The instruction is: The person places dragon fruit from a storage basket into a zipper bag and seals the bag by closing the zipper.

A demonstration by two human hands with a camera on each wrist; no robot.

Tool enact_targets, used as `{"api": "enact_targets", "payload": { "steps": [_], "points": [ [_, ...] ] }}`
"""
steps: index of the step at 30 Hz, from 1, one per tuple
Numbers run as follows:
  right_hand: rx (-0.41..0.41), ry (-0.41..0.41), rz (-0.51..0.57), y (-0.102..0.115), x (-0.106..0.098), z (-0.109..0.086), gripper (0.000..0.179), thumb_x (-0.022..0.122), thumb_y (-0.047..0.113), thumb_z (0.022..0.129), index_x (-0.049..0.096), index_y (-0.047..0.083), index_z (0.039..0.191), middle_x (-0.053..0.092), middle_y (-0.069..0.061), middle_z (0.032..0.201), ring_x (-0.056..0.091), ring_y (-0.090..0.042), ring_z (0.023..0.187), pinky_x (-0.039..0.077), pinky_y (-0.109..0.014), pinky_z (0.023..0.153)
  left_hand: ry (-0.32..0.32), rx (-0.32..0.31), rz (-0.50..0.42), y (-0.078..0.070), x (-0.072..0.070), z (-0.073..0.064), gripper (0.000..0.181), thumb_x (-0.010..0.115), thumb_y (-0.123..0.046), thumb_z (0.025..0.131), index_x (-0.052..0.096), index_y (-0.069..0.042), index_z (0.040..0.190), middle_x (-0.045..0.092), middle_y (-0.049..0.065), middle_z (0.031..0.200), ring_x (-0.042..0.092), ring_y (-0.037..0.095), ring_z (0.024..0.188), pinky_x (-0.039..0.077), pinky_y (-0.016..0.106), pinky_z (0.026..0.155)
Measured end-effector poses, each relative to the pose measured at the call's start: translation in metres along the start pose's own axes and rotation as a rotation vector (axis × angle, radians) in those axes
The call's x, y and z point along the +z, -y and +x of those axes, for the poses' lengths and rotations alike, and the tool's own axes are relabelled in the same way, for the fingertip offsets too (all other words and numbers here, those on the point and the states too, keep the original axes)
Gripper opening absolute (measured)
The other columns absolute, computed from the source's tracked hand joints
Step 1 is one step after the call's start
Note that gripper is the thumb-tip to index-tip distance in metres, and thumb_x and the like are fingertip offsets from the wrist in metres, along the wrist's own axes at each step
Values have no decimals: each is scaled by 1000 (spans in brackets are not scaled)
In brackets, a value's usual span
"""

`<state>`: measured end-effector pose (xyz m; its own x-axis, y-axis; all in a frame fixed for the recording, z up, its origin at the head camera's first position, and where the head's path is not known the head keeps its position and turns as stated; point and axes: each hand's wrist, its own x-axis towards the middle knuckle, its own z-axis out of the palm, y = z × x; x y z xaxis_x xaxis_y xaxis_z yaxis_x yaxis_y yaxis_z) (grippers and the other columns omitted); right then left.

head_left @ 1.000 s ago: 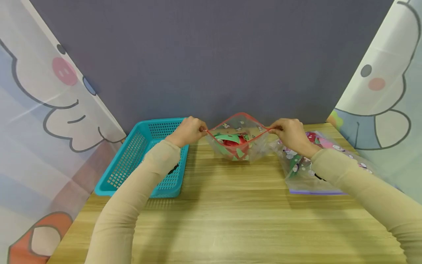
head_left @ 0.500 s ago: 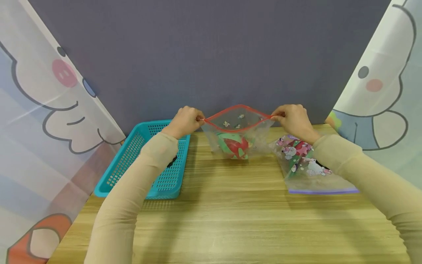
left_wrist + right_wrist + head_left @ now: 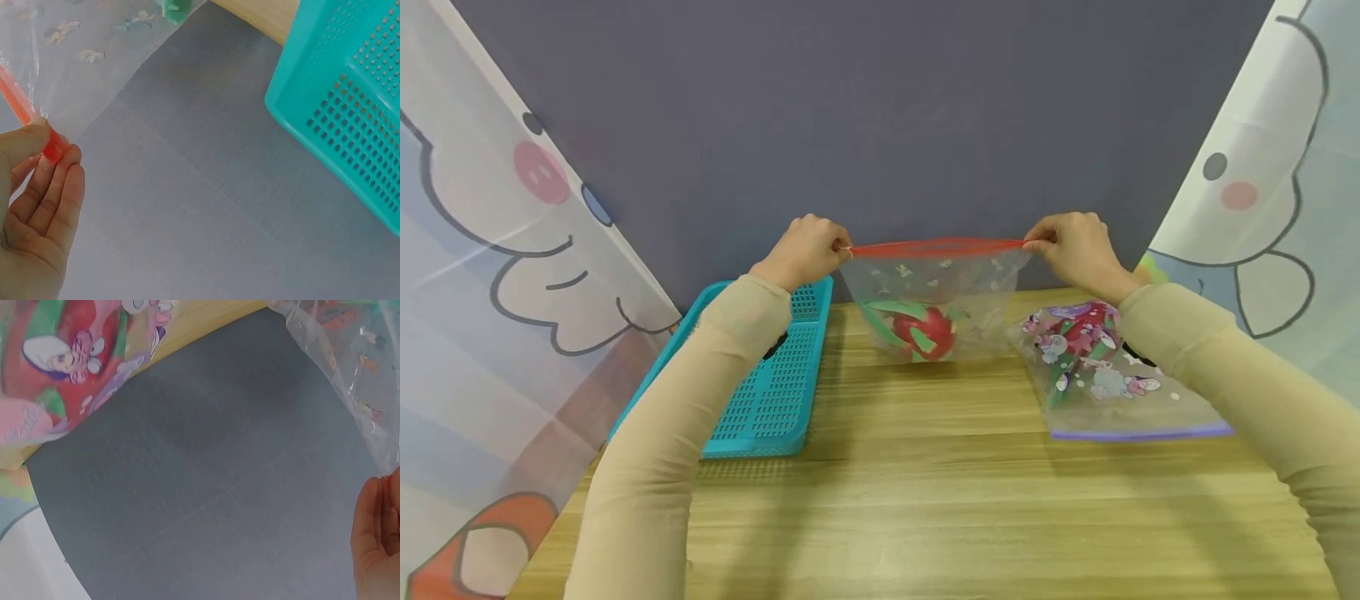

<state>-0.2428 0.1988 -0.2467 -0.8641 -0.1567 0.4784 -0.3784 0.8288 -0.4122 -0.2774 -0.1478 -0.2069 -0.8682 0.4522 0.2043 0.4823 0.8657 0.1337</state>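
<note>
A clear zip bag (image 3: 977, 287) with a red zip edge is stretched between both hands at the back of the table. My left hand (image 3: 808, 250) pinches the left end of the red edge; in the left wrist view the thumb and fingertips grip the zip end (image 3: 55, 147). At the other end, my right hand (image 3: 1075, 250) pinches the corner, partly cut off in the right wrist view. The red edge is pulled nearly straight, its two lips close together. Inside, a red and green item (image 3: 925, 332) lies low in the bag.
A turquoise perforated basket (image 3: 805, 392) stands at the left, with a small black thing (image 3: 775, 346) partly behind the left sleeve. Right of the held bag lies another printed zip bag (image 3: 1112, 383) with a purple edge and red and green contents. A grey panel (image 3: 880, 125) rises behind the table.
Both hands have risen and spread apart, pulling the red zip edge from a wide diamond opening to nearly a straight line. The bag now hangs taller, its contents seen through the front.
</note>
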Motion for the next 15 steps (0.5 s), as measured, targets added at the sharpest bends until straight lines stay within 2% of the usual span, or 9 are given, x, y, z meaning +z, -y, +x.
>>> {"api": "enact_targets", "payload": {
  "steps": [4, 7, 12, 15],
  "points": [
    [7, 20, 4, 1, -4, 4, 22, 59, 18, 90, 69, -1, 96, 67, -24, 91, 60, -36, 76, 40, -52, 75, -19, -8, 4, -2, -2, 0, 22, 57, -18, 91, 68, -7, 107, 67, 10, 100, 62, 22, 86, 51, 35, 77],
    [40, 9, 3, 0, -8, 5, 22, 59, 18, 90, 69, -1, 96, 66, -24, 93, 59, -36, 77, 39, -49, 74, -64, 13, 5, -5, -2, 1, 23, 56, -17, 91, 68, -6, 107, 67, 11, 101, 61, 22, 81, 51, 35, 75],
    [56, -31, 0, 1, -19, 8, 24, 60, 20, 90, 69, -1, 95, 67, -24, 91, 54, -28, 66, 34, -35, 59, -172, 44, -5, -11, -5, 3, 22, 55, -13, 90, 68, -4, 104, 67, 12, 101, 58, 21, 75, 49, 33, 69],
    [52, -43, 4, 2, -23, 11, 25, 60, 21, 89, 69, -2, 95, 67, -25, 91, 50, -23, 61, 31, -31, 54, -192, 34, -15, -13, -7, 3, 21, 55, -13, 91, 68, -4, 105, 67, 11, 102, 57, 21, 75, 48, 33, 68]
  ]
}}
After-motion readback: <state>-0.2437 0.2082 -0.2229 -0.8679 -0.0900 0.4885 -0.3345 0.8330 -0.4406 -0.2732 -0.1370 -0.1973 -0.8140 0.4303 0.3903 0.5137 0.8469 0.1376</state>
